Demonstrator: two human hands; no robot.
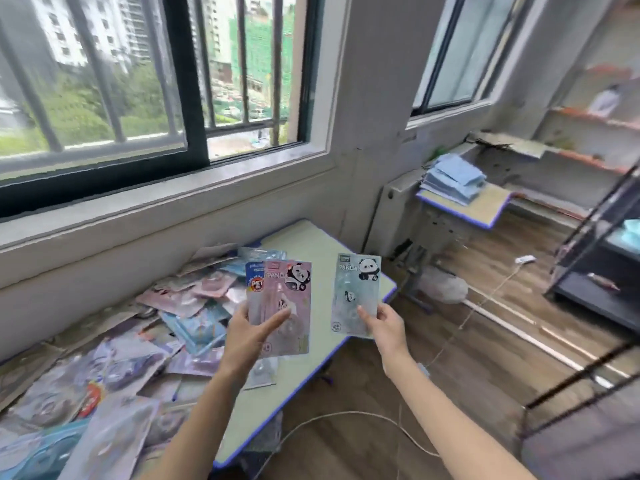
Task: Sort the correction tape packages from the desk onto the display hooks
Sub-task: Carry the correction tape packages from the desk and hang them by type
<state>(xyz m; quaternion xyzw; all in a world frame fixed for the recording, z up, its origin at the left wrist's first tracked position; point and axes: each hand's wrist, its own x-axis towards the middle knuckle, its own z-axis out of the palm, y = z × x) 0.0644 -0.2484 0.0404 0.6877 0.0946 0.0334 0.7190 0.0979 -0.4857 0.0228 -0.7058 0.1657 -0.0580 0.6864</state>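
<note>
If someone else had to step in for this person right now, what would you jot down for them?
Left hand: holds a pink panda package fanned with at least one more, a blue-topped package, behind it.
Right hand: pinches a pale green panda package by its lower edge.
Desk: a large loose pile of packages lies across its left side, unsorted.
Display hooks: not visible in this view; a dark rack stands to the right.
Done: three or so packages picked up. Left: hang these, then work through the pile.
</note>
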